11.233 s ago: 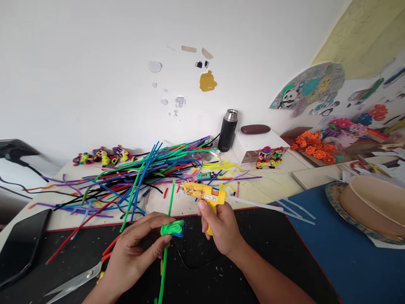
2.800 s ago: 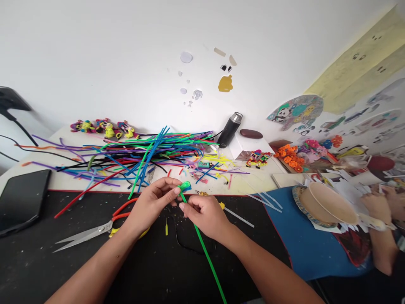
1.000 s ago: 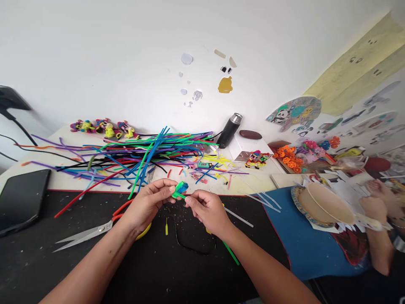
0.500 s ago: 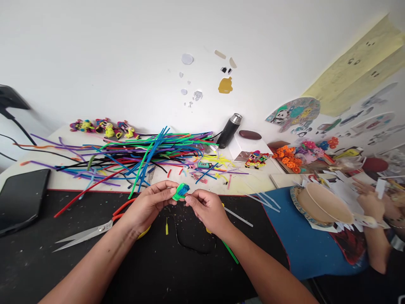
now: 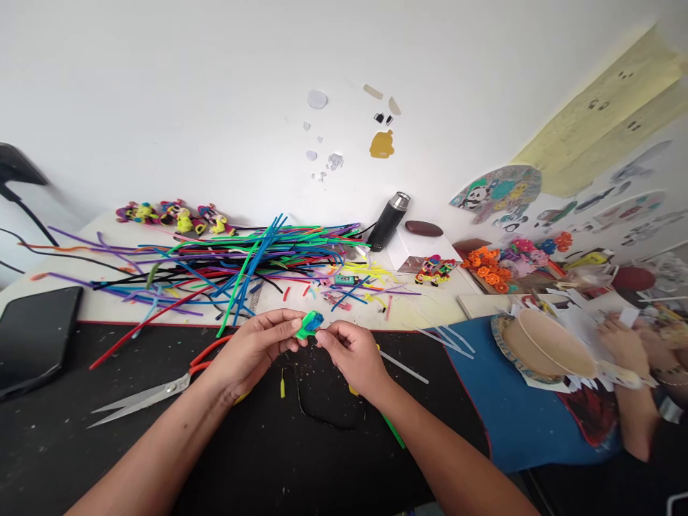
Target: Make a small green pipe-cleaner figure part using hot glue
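Observation:
A small green and blue pipe-cleaner piece (image 5: pixel 309 325) is held up between my two hands, over the far edge of the black mat (image 5: pixel 226 459). My left hand (image 5: pixel 271 333) pinches its left side between thumb and fingers. At its lower right edge, my right hand (image 5: pixel 349 350) grips it with thumb and forefinger; the fingertips hide part of it. Scissors (image 5: pixel 161 390) with orange handles lie beside my left forearm, blades apart. Below my hands are a small yellow piece (image 5: pixel 282 384) and a thin black cord (image 5: pixel 322 424). A green stem (image 5: pixel 394 432) shows beside my right forearm.
A heap of coloured pipe cleaners (image 5: pixel 258 251) spreads along the back. Behind stand a black flask (image 5: pixel 390 222) and a white box (image 5: pixel 424 247); a phone (image 5: pixel 37 337) lies left. Rightward are a blue mat (image 5: pixel 516 437), a tan bowl (image 5: pixel 559 344) and a co-worker's hands (image 5: pixel 626 347).
The green and blue piece has turned slightly between my fingers, and my hands have hardly moved. On the right, the co-worker's hands have shifted a little.

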Demonstrator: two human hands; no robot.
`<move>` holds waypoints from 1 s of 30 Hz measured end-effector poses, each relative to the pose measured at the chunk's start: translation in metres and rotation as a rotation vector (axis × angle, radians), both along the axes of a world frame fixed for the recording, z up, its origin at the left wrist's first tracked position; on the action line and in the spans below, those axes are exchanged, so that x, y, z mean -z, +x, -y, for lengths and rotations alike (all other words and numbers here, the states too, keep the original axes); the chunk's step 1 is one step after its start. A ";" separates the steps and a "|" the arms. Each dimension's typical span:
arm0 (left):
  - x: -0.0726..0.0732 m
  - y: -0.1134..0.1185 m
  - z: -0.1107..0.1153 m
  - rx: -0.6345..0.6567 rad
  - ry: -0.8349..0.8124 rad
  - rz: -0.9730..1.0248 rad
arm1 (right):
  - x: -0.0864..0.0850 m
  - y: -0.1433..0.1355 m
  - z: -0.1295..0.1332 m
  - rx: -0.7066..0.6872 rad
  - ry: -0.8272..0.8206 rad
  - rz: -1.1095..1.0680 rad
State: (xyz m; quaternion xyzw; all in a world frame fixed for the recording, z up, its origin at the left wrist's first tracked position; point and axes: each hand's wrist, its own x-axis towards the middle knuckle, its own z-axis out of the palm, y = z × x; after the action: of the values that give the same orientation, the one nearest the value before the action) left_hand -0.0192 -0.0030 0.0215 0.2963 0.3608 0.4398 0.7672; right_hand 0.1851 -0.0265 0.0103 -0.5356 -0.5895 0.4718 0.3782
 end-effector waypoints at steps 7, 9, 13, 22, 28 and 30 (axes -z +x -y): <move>0.003 0.001 -0.001 -0.016 -0.062 0.029 | 0.004 0.002 0.000 0.000 0.016 0.006; 0.004 0.001 -0.002 -0.026 -0.070 0.036 | 0.006 0.003 0.001 -0.004 0.011 0.003; 0.005 0.001 -0.002 -0.029 -0.086 0.052 | 0.004 0.002 0.002 -0.019 -0.019 -0.021; 0.002 0.000 -0.002 -0.024 -0.115 0.077 | 0.001 0.001 0.001 -0.031 -0.029 -0.044; 0.003 0.000 -0.002 0.001 -0.106 0.085 | 0.004 0.001 0.001 -0.025 -0.016 -0.030; 0.004 0.000 -0.002 0.020 -0.102 0.094 | 0.004 0.000 0.002 -0.019 -0.019 -0.024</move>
State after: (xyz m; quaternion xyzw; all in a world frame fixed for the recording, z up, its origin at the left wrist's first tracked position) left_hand -0.0194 -0.0013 0.0178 0.2393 0.3436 0.4266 0.8017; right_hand 0.1854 -0.0281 0.0058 -0.5278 -0.5855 0.4872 0.3758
